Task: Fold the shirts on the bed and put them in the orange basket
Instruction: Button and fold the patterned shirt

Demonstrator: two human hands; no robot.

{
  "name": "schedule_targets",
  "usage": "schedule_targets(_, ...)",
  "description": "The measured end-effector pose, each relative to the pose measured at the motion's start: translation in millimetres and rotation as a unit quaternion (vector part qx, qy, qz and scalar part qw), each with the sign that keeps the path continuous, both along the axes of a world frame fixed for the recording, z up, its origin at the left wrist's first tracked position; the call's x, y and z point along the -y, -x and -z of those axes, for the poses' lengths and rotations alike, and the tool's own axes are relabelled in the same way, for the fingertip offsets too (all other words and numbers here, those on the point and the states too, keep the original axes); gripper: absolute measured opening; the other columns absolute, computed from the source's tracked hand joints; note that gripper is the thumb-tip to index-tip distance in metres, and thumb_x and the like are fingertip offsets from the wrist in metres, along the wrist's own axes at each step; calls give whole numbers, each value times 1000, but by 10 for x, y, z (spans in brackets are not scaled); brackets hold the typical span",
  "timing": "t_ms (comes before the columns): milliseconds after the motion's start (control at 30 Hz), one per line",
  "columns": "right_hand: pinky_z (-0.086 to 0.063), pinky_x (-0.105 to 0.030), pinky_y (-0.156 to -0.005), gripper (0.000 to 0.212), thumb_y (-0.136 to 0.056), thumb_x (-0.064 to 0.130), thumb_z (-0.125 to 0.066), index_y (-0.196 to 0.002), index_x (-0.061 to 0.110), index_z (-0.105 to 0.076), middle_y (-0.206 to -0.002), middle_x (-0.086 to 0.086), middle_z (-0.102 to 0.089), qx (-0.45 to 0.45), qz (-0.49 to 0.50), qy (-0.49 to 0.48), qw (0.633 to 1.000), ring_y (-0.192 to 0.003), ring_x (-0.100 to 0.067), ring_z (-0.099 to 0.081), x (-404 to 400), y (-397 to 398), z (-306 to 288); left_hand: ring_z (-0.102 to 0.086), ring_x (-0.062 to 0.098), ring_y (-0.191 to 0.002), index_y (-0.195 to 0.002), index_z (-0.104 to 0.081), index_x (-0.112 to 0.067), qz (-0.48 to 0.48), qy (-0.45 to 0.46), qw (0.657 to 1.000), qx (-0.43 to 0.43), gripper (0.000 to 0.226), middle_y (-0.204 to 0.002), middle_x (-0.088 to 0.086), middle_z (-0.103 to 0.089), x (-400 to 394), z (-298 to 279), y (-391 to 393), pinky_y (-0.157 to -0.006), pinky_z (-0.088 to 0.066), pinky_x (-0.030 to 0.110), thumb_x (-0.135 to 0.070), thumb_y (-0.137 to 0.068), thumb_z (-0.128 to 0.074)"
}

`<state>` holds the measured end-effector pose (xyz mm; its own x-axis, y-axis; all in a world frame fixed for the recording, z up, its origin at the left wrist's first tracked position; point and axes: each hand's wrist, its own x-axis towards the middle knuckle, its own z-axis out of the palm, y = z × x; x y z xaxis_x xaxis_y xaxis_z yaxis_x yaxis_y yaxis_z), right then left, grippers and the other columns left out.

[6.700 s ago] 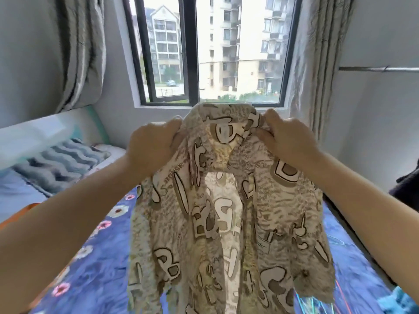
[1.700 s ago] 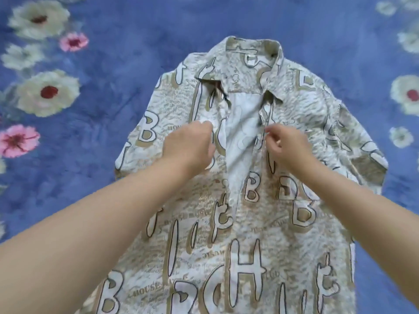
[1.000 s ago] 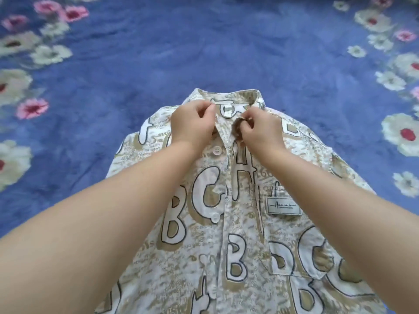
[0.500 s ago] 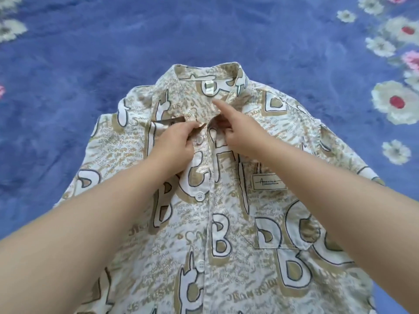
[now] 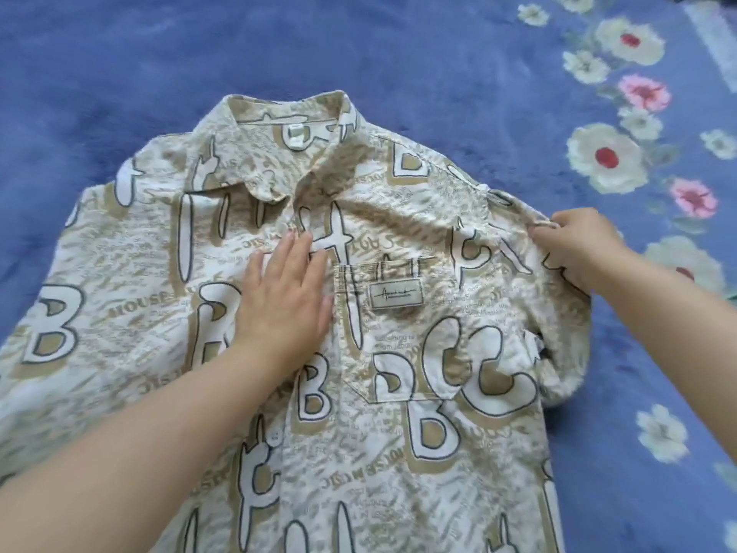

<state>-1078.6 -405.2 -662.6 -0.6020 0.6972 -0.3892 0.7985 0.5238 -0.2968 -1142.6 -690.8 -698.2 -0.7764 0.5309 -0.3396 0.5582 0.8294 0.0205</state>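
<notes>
— While my left hand (image 5: 285, 297) lies flat on the shirt (image 5: 399, 433), what is its state?
— Fingers straight and together, palm down. It presses the cloth just beside the chest pocket (image 5: 399, 333), below the collar (image 5: 287, 125). It grips nothing.

— And my right hand (image 5: 578, 245)?
— Fingers curled. They pinch a fold of cloth at the shoulder, where the sleeve (image 5: 558, 345) begins. That sleeve is bunched and creased below the hand.

— State the position of the shirt.
— It lies front side up on the bed (image 5: 159, 53), collar pointing away from me, front placket closed as far as I can see. The print is beige and white with large outlined letters. A small sewn label (image 5: 395, 296) sits on the top of the pocket. The other sleeve lies spread flat at the far left of the view. The lower hem runs out of the view at the bottom edge.

— What is under it?
— A blue bed cover, with white and pink flowers (image 5: 610, 157) printed along its right side.
</notes>
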Motion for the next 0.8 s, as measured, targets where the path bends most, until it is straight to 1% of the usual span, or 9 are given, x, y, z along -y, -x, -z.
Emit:
schedule_targets(167, -32, -34, -69, 29, -94, 23, -49, -85, -2, -61, -93, -29, -56, 18, -92, -168, 981, -100, -42, -53, -324, 71, -187, 10, 18, -144, -148, 5, -28, -1, 30, 999, 20, 59, -157, 0, 11, -92, 9, -24, -115, 2, 43, -51, -96, -11)
schedule_targets(300, -40, -27, -72, 41, -95, 43, -41, -96, 6, -59, -95, -18, -60, -56, 17, 22, 998, -99, -28, -59, -430, -78, -23, 7, 20, -144, -148, 3, -27, 2, 64, 998, 21, 60, -157, 1, 6, -176, -6, -33, -115, 0, 47, -52, -96, -13)
schedule_targets(400, -53, -22, -60, 41, -95, 41, -33, -88, 13, -62, -76, -5, -70, -160, 241, 422, 860, -63, -16, -67, -572, -452, 70, 10, 22, -144, -148, -3, -21, -10, 79, 997, 1, 57, -157, 4, 6, -289, -59, -65, -113, 2, 49, -44, -98, -15)
schedule_targets(500, -44, -40, -97, 48, -92, 35, -42, -117, -2, -60, -123, -23, -57, -108, 150, 700, 690, -109, -31, -60, -591, -865, 109, 18, 21, -142, -148, 1, -15, 8, 56, 998, -21, 56, -156, 4, 14, -423, -95, -146, -113, 10, 46, -23, -98, -23)
schedule_targets(533, -44, -42, -98, 50, -84, 34, -62, -121, 1, -58, -125, -23, -55, -85, 115, 714, 685, -112, -32, -57, -577, -968, 121, 19, 20, -142, -148, 4, -15, 26, 35, 999, -20, 60, -156, 4, 15, -472, -94, -196, -113, 12, 42, -16, -97, -27)
schedule_targets(600, -57, -32, -71, 58, -48, 19, -90, -98, 3, -67, -93, -16, -70, -41, 86, 599, 795, -83, -29, -68, -553, -1038, 143, 16, 17, -142, -149, 3, -14, 51, -33, 998, 6, 60, -156, 3, 12, -553, -97, -259, -113, 13, 34, -17, -98, -28)
schedule_targets(667, -49, -16, -44, 26, -59, -2, -77, -77, 4, -60, -55, -1, -65, -103, 94, 418, 898, -53, -18, -61, -501, -979, 36, 15, 16, -143, -148, 5, -15, 58, -60, 995, 47, 59, -156, 1, 12, -653, -70, -327, -113, 11, 33, -35, -100, -23)
schedule_targets(733, -38, -12, -37, 19, -59, 3, -60, -71, 16, -56, -42, 8, -55, -195, 96, 254, 942, -38, -3, -48, -542, -894, -149, 17, 18, -142, -147, 12, -14, 60, -20, 995, 76, 68, -154, 3, 18, -721, 17, -375, -113, 11, 36, -49, -97, -19)
schedule_targets(800, -31, -12, -38, 23, -59, 7, -54, -70, 27, -54, -45, 10, -48, -317, 136, 81, 935, -38, -1, -40, -633, -944, -361, 19, 21, -141, -146, 16, -14, 65, 30, 994, 81, 72, -153, 5, 21, -786, 102, -407, -112, 12, 39, -54, -96, -16)
